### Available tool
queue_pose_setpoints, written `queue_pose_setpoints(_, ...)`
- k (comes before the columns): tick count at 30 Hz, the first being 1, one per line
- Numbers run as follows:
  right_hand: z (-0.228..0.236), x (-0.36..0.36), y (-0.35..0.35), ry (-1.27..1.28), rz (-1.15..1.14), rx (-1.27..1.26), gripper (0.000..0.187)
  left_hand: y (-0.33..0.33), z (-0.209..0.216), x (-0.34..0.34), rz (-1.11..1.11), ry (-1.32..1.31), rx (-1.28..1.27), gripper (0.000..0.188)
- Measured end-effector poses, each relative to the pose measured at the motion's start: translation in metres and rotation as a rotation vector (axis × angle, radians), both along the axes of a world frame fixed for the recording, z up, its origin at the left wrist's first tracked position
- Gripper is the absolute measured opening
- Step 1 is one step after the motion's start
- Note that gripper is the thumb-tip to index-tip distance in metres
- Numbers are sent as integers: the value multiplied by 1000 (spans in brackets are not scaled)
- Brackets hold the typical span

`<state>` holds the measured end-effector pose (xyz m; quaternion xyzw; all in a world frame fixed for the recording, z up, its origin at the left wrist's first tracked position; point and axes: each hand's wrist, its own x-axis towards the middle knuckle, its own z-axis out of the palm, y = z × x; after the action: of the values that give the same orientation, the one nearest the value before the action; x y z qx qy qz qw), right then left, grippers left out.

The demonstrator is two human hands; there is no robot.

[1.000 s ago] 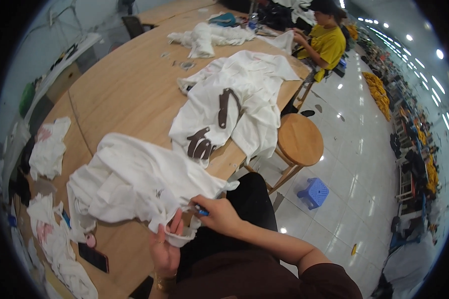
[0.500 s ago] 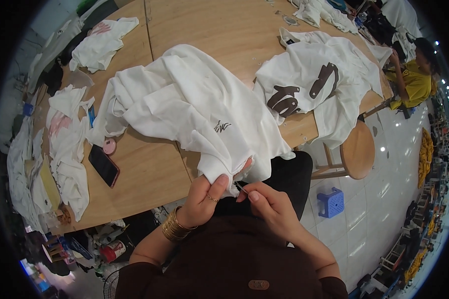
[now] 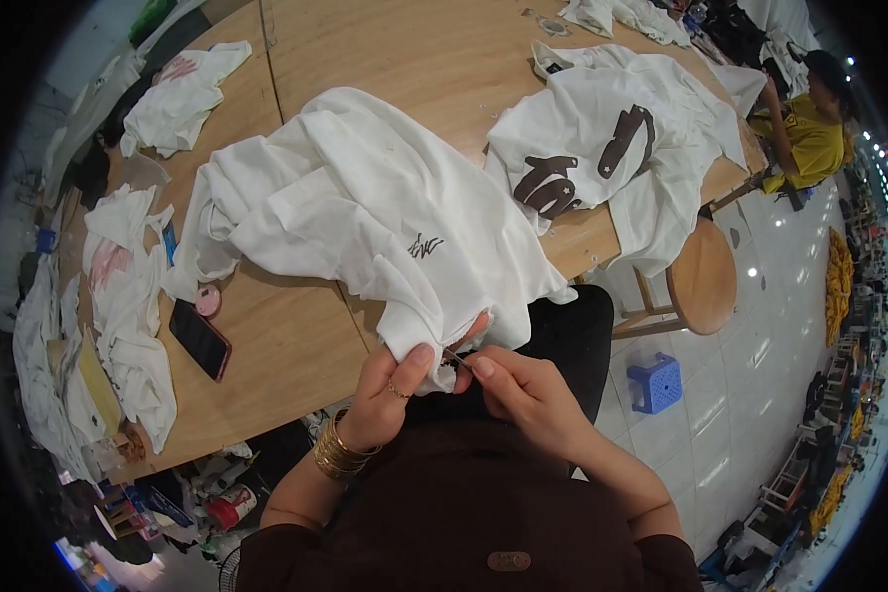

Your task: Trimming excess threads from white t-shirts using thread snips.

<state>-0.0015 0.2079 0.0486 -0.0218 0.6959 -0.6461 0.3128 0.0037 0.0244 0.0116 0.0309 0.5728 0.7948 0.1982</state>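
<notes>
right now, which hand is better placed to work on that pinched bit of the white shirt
Probably the right hand: its fingertips pinch a small thin tool at the shirt's edge. The left hand is busy gripping the bunched fabric there, steadying it.

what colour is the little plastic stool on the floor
Blue: the small plastic stool stands on the pale tiled floor, shown in the head view.

A dark brown top with short sleeves, a small oval patch at the neckline. The left hand (image 3: 390, 390) wears a ring, perhaps gold, above stacked gold bangles (image 3: 337, 452).
</notes>
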Motion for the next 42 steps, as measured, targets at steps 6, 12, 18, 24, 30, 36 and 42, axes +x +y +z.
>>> queue_pose_setpoints(6, 2, -1, -2, 15, 3, 4, 31, 0, -3, 2, 15, -19, 7, 44)
queue_pose_setpoints(12, 0, 1, -3, -12, -10, -17, 31, -2, -4, 3, 7, -1, 8, 44)
queue_pose_setpoints(18, -5, 1, -3, 75, -28, 16, 28, -4, -9, 2, -38, 35, -97, 42)
queue_pose_setpoints(24, -6, -2, -3, 113, -33, 71, 23, 0, -8, 3, 71, 104, -45, 25)
queue_pose_setpoints(30, -4, 1, 0, 101, 19, 109, 21, -6, -8, 1, 7, -122, 162, 32)
queue_pose_setpoints(36, 0, 0, -1, 142, 17, 124, 20, -5, -2, 0, 25, -86, 88, 35)
queue_pose_setpoints(42, 0, 0, -1, 194, 22, 162, 19, -8, -9, 1, -46, -83, 24, 53)
